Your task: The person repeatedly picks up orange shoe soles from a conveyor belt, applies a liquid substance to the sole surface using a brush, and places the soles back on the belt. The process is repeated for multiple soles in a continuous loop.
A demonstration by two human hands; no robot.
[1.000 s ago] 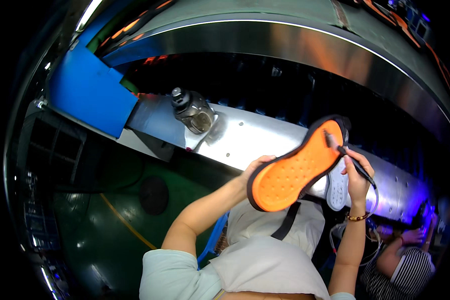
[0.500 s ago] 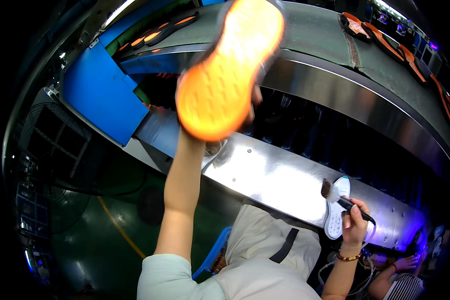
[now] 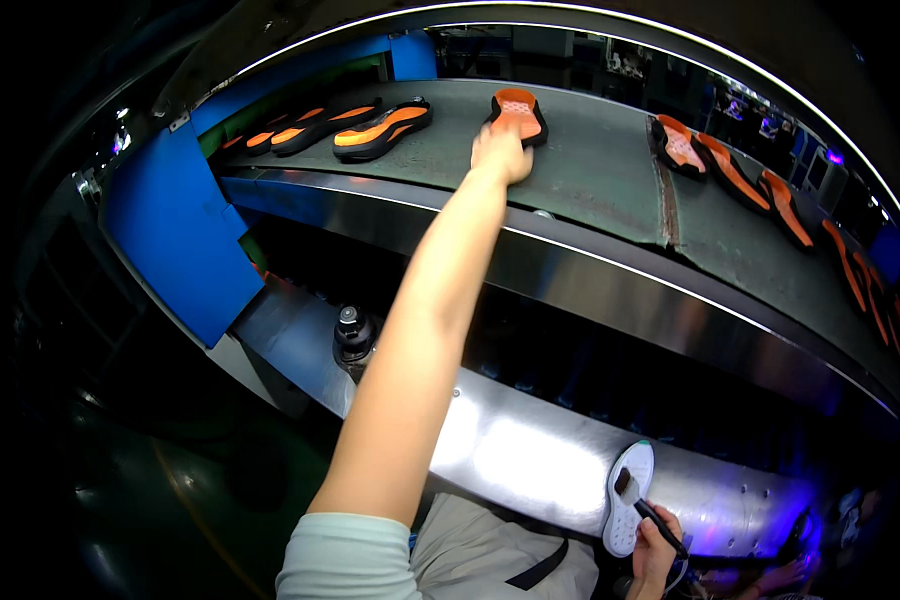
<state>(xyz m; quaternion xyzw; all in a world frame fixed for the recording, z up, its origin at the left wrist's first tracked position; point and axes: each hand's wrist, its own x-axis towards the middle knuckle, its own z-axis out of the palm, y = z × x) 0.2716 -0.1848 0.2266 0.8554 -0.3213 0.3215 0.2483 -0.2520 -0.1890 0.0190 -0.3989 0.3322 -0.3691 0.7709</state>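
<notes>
My left arm stretches far out over the green conveyor belt [image 3: 595,190]. At its end my left hand [image 3: 502,154] grips the near end of an orange and black shoe sole [image 3: 517,103] that rests on the belt. My fingers partly cover the sole. Low on the right, my right hand [image 3: 656,545] is closed around the black handle of a brush [image 3: 660,525] with a cord attached. The brush's dark bristles are over a white shoe sole [image 3: 622,533], which lies on the metal ledge [image 3: 530,440]; whether they touch it I cannot tell.
Several orange and black soles [image 3: 382,130] lie on the belt at the left, and more orange soles [image 3: 735,175] run along its right part. A dark bottle-like container [image 3: 350,335] stands on the ledge beside my left forearm. A blue machine panel [image 3: 170,235] borders the belt's left end.
My left hand has carried the orange and black sole away from me and down onto the belt. My right hand has brought the brush over the white sole. The view has shifted.
</notes>
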